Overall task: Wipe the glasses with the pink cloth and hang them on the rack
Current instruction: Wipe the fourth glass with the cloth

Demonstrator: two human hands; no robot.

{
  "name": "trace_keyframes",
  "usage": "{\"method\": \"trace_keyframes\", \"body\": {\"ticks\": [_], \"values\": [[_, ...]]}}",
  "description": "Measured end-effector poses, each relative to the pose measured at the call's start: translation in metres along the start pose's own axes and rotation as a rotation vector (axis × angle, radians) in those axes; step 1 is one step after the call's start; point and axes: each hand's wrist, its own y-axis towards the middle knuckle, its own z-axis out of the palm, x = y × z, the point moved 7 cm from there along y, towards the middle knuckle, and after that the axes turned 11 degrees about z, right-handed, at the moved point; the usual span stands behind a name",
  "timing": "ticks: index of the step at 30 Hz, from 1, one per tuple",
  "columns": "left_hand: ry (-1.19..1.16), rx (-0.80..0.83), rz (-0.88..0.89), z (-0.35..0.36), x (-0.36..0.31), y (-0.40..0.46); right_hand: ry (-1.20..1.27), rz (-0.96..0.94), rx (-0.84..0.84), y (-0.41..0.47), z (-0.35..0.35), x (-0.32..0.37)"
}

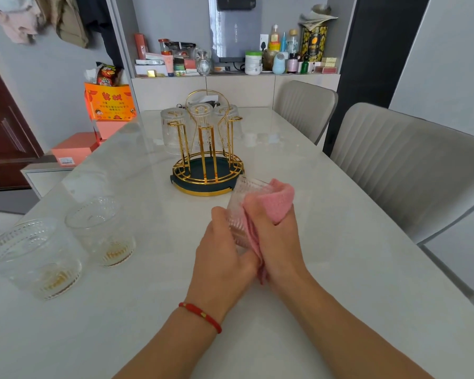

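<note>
My left hand point(222, 253) grips a clear ribbed glass point(242, 203) above the table, its mouth pointing away from me. My right hand point(278, 242) holds the pink cloth point(278, 203) wrapped against the glass's right side. Just beyond stands the gold wire rack point(207, 160) on a dark green round base, with three glasses point(175, 132) hanging upside down on its far pegs. Its near pegs are bare. Two more glasses stand upright at the left: one nearer the middle point(101, 231), one by the table edge point(36, 258).
The pale marble table point(340, 269) runs away from me. Two grey padded chairs point(411, 170) line its right side. Orange and pink boxes point(107, 105) sit off its far left corner. A cluttered shelf point(230, 61) is at the back.
</note>
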Motion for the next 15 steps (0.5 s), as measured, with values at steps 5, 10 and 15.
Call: {"method": "trace_keyframes", "body": {"ticks": [5,10,15], "values": [[0.018,0.064,0.102,-0.002,-0.014,-0.004,0.125,0.035,0.054,0.001,-0.007,0.009],[-0.471,0.197,-0.156,0.013,-0.002,-0.011,0.173,0.162,0.093,0.004,-0.011,0.008],[-0.648,0.015,-0.453,0.035,0.012,-0.021,0.188,0.062,-0.084,-0.002,-0.016,0.014]]}}
